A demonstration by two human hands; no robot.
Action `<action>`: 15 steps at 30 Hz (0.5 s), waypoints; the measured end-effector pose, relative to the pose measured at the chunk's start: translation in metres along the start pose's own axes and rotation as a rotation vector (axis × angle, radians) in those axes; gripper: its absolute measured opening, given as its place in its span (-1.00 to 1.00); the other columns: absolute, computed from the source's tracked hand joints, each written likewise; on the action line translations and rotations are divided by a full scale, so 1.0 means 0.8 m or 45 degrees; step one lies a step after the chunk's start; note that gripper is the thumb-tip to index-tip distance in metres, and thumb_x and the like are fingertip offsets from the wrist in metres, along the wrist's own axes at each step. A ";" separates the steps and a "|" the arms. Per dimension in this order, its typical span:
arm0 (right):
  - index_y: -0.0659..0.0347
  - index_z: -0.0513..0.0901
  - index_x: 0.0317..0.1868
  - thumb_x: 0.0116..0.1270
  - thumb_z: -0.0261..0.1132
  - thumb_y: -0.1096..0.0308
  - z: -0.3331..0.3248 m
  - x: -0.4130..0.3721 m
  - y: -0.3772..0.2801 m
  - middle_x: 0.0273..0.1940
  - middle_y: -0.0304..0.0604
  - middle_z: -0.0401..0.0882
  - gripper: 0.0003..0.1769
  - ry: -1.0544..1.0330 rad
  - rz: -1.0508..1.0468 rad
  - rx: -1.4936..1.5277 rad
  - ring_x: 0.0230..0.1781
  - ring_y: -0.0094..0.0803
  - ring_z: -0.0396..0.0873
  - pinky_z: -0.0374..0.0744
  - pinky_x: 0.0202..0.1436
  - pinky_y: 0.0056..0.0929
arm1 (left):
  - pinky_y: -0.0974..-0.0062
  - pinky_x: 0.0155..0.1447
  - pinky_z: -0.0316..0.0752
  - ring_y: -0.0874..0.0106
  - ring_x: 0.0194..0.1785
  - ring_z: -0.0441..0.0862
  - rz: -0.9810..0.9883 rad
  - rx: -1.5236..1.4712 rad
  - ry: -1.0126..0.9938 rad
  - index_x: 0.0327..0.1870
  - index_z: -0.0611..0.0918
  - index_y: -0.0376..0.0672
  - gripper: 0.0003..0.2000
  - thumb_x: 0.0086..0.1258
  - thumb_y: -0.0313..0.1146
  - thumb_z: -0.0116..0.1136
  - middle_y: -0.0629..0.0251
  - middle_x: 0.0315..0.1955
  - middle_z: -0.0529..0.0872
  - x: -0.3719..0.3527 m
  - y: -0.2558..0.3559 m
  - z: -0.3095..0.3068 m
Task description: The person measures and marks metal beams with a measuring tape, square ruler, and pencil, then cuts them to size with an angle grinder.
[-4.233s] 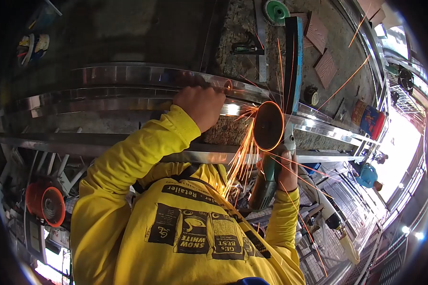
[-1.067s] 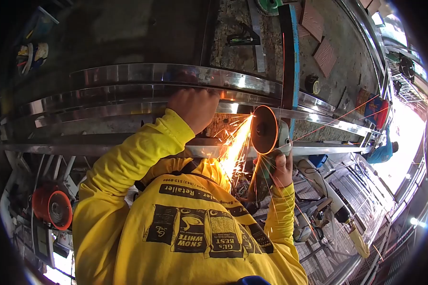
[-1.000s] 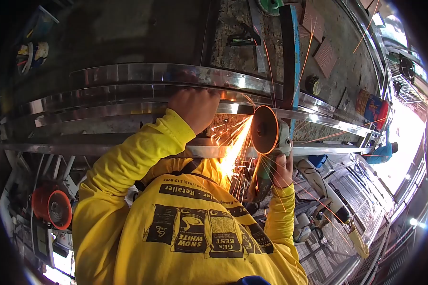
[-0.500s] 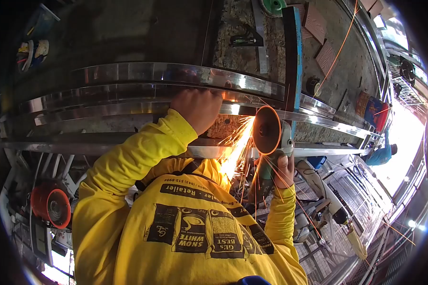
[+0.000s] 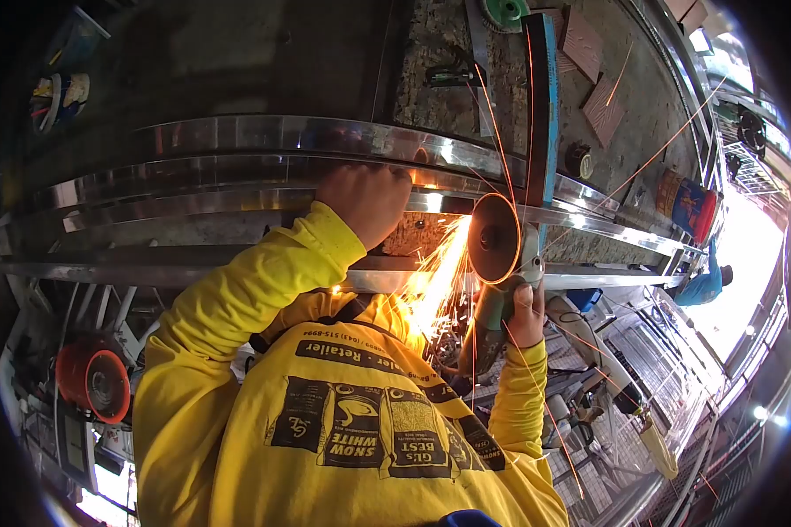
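Observation:
My right hand (image 5: 526, 318) is wrapped round the body of an angle grinder (image 5: 492, 307). Its disc (image 5: 494, 239) meets the edge of a shiny metal tube (image 5: 483, 209), and bright sparks (image 5: 435, 299) stream from there toward my yellow shirt. My left hand (image 5: 365, 200) is closed over the metal tubes left of the disc, its fingertips hidden behind them. Several long metal tubes (image 5: 264, 133) lie side by side across the bench. A dark bar with a blue edge (image 5: 549, 114) crosses them just right of the disc.
A tape roll (image 5: 580, 160), brown tile-like pieces (image 5: 603, 110), a black-handled tool (image 5: 455, 75) and a green round object (image 5: 505, 13) lie on the worktop. At lower left stands an orange round fan-like object (image 5: 97, 385). A person in blue (image 5: 705, 283) is at far right.
The grinder's disc has shifted very slightly, and the spark stream has grown denser, with single sparks flying upward and right. My left hand stays in place on the tubes.

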State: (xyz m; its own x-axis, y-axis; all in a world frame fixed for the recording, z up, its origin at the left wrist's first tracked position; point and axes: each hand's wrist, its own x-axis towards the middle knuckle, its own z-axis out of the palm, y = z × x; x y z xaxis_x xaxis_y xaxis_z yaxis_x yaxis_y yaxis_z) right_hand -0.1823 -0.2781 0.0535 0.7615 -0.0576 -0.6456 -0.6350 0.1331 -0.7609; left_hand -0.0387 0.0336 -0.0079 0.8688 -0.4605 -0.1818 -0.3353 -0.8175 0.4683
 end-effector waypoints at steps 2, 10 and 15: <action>0.20 0.12 0.68 0.46 0.45 -0.19 0.003 0.002 -0.003 0.42 -0.09 0.47 0.06 0.003 -0.002 -0.001 0.37 -0.33 0.51 0.52 0.45 -0.25 | 0.21 -0.31 0.73 0.17 -0.38 0.85 0.004 0.013 0.018 -0.34 0.77 -0.10 -0.87 0.34 -0.32 0.22 0.16 -0.44 0.83 0.000 0.000 0.002; 0.23 0.14 0.67 0.50 0.40 -0.22 0.022 0.005 -0.016 0.43 -0.09 0.46 0.03 0.088 -0.101 -0.114 0.38 -0.32 0.50 0.52 0.41 -0.27 | 0.19 -0.31 0.72 0.17 -0.38 0.85 0.002 0.008 0.042 -0.34 0.77 -0.10 -0.87 0.35 -0.32 0.21 0.16 -0.45 0.84 -0.001 0.000 0.003; 0.20 0.09 0.69 0.58 0.36 -0.06 0.000 0.008 -0.003 0.43 -0.08 0.47 -0.06 0.032 -0.154 -0.179 0.38 -0.30 0.51 0.52 0.44 -0.29 | 0.20 -0.31 0.73 0.17 -0.38 0.86 0.002 0.015 -0.004 -0.32 0.77 -0.11 -0.86 0.36 -0.31 0.22 0.17 -0.45 0.83 0.000 0.000 0.000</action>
State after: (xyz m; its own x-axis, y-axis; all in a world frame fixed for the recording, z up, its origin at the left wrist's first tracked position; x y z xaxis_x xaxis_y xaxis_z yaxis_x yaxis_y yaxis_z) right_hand -0.1759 -0.2786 0.0510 0.8312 -0.0895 -0.5487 -0.5520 -0.0158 -0.8337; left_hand -0.0385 0.0332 -0.0079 0.8669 -0.4632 -0.1840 -0.3411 -0.8206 0.4585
